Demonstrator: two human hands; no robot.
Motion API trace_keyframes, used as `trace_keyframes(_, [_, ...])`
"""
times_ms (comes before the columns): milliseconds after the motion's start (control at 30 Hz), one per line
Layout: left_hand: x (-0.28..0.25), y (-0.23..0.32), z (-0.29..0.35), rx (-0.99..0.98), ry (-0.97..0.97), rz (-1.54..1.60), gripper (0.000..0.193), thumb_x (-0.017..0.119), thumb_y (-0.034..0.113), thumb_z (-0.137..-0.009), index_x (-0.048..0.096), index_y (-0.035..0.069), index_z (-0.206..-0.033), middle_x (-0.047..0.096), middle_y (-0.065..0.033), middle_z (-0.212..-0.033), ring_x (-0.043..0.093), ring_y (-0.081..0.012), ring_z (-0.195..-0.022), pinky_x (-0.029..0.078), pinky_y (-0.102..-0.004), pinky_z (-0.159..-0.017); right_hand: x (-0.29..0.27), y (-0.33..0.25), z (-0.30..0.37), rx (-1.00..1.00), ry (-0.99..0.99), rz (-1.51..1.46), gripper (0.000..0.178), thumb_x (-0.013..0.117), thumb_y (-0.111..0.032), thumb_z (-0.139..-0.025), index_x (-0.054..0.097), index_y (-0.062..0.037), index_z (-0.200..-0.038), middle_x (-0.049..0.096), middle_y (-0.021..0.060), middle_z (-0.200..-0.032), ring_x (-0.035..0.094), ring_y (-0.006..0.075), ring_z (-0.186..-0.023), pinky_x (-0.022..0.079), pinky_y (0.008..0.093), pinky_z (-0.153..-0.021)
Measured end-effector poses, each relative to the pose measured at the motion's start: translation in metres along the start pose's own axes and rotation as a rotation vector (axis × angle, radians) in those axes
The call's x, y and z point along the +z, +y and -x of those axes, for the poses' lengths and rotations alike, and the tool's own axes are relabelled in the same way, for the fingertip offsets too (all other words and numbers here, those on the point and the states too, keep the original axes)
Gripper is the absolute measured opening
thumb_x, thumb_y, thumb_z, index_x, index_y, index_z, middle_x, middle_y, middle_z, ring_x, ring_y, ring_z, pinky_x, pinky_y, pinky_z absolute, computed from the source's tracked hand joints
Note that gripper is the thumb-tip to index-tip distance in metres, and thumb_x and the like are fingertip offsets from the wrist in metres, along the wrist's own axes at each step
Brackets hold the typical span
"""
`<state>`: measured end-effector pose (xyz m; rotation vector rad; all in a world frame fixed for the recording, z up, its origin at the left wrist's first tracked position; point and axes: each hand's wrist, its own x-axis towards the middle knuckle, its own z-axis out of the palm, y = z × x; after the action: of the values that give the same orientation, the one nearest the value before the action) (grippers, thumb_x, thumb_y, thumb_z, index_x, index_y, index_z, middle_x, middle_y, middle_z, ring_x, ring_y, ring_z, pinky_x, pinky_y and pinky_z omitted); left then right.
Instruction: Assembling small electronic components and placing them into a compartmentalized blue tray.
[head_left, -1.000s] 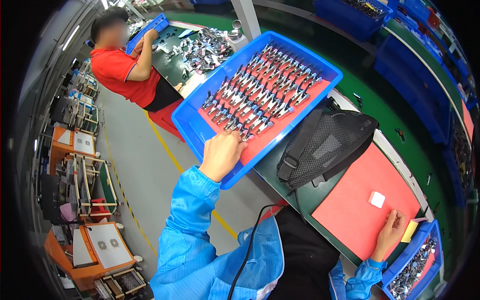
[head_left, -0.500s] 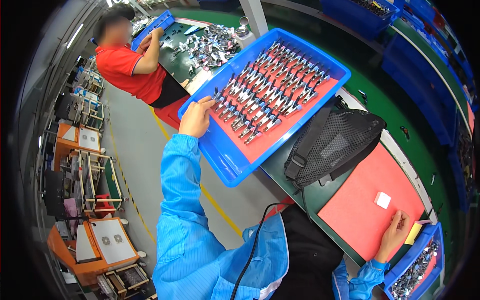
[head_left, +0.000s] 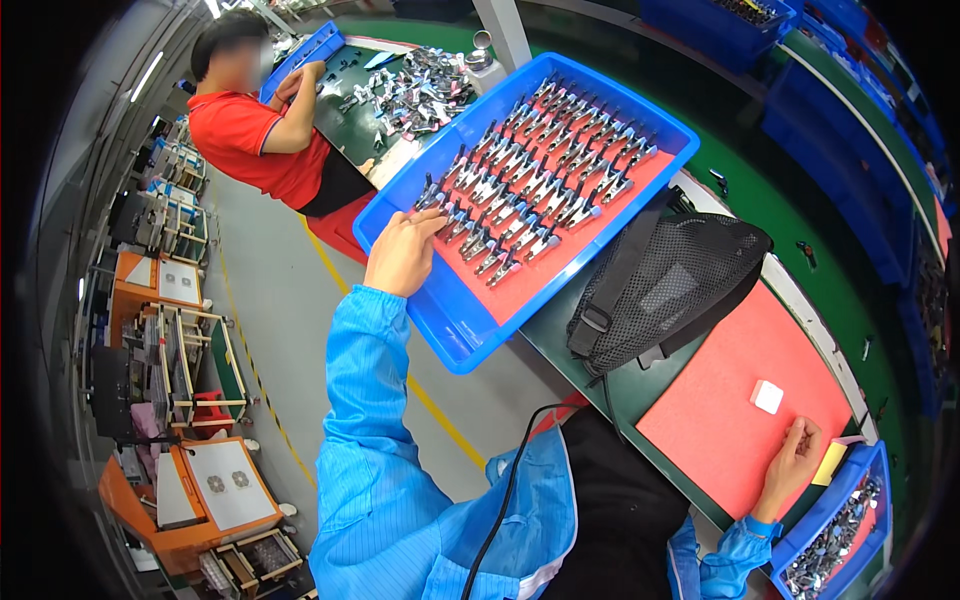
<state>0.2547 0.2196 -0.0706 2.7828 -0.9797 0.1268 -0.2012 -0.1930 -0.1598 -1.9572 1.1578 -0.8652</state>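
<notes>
A large blue plastic tray point(head_left: 465, 352) lined with red sheet holds rows of small metal spring clamps point(head_left: 545, 165) with dark tips. My left hand point(head_left: 402, 252) reaches over the tray's left rim. Its fingers close at the near left end of the rows, on a spring clamp point(head_left: 446, 212) that they partly cover; the thumb is mostly hidden. On the red mat point(head_left: 720, 415) at the right, my right hand point(head_left: 792, 465) rests with loosely bent fingers and nothing visible in it. A small white block point(head_left: 767, 397) lies just beyond this hand.
A black mesh bag point(head_left: 670, 285) lies between tray and mat. Another blue bin point(head_left: 785, 560) of loose clamps stands at lower right, beside a yellow slip point(head_left: 828, 464). At far left a person in red point(head_left: 260, 125) stands by a pile of clamps point(head_left: 415, 95). A black cable point(head_left: 505, 475) crosses my front.
My left hand has moved a little to the right and nearer to me, from the tray's rim onto the end of the clamp rows. My right hand has stayed in place.
</notes>
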Motion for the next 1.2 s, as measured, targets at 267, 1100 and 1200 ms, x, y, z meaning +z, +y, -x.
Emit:
trace_keyframes(267, [-0.003, 0.021, 0.015, 0.124, 0.042, 0.021, 0.029, 0.06, -0.003, -0.087, 0.072, 0.002, -0.113, 0.069, -0.011, -0.125, 0.061, -0.0316, -0.104, 0.052, -0.0396, -0.094, -0.002, 0.001, 0.0, -0.007, -0.009, -0.008, 0.021, 0.06, -0.02, -0.105, 0.063, 0.0004, -0.101, 0.056, 0.0001, -0.083, 0.049, 0.0079, -0.074, 0.04, 0.0231, -0.065])
trace_keyframes(1100, [-0.045, 0.153, 0.003, 0.414, 0.074, 0.394, 0.019, 0.064, -0.005, -0.086, 0.071, -0.001, -0.103, 0.072, -0.0126, -0.108, 0.066, -0.0332, -0.1, 0.052, -0.0395, -0.089, 0.002, -0.014, 0.005, 0.022, 0.009, -0.089, 0.016, 0.066, -0.016, -0.101, 0.066, 0.0002, -0.099, 0.059, -0.0019, -0.077, 0.05, 0.0059, -0.068, 0.042, 0.024, -0.061])
trace_keyframes(1200, [-0.052, 0.23, -0.019, 0.639, -0.016, 0.608, 0.018, 0.067, -0.004, -0.086, 0.071, -0.001, -0.103, 0.072, -0.0137, -0.105, 0.066, -0.0334, -0.097, 0.053, -0.0398, -0.085, 0.0, -0.021, 0.004, 0.051, -0.004, -0.099, 0.016, 0.067, -0.016, -0.1, 0.067, -0.0005, -0.098, 0.057, -0.004, -0.074, 0.048, 0.0038, -0.066, 0.041, 0.0217, -0.06])
